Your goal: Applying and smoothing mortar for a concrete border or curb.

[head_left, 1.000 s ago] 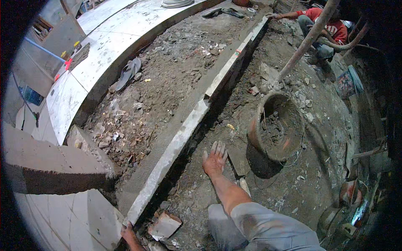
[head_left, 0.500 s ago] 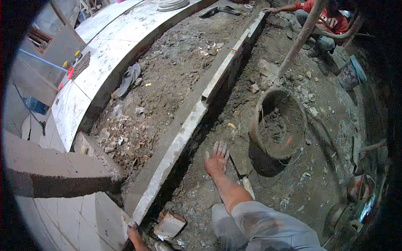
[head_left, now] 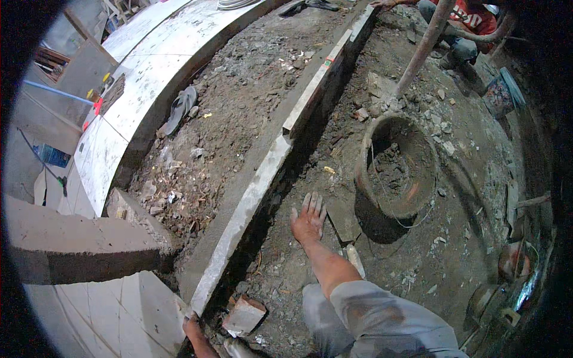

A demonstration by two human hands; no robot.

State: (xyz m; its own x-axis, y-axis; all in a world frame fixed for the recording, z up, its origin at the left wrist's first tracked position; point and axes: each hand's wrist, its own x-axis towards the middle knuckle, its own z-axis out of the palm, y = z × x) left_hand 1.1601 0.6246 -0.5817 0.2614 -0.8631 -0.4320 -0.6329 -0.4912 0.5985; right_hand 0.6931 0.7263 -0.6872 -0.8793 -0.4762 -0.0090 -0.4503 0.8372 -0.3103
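A long grey straight board (head_left: 239,221), smeared with mortar, runs from near left to far right along a mortar strip. My left hand (head_left: 192,326) is closed around its near end, the fingers partly hidden. Upon the board's farther half rests a slim spirit level (head_left: 316,83) with a small red and green patch. My right hand (head_left: 308,219) lies flat on the dirt with fingers spread, beside a flat grey slab piece (head_left: 343,224). At the far end, a co-worker's hand (head_left: 382,3) touches the board.
A mortar-caked bucket (head_left: 397,167) stands right of my right hand. Beyond it, a wooden pole (head_left: 425,51) slants up near the crouching co-worker in red (head_left: 471,18). A broken brick (head_left: 245,315) lies near my left hand. Sandals (head_left: 181,109) lie by the white tiled floor (head_left: 149,77).
The view has shifted slightly, so the far end of the board sits higher in the picture. Both my hands keep their places on the board and the ground.
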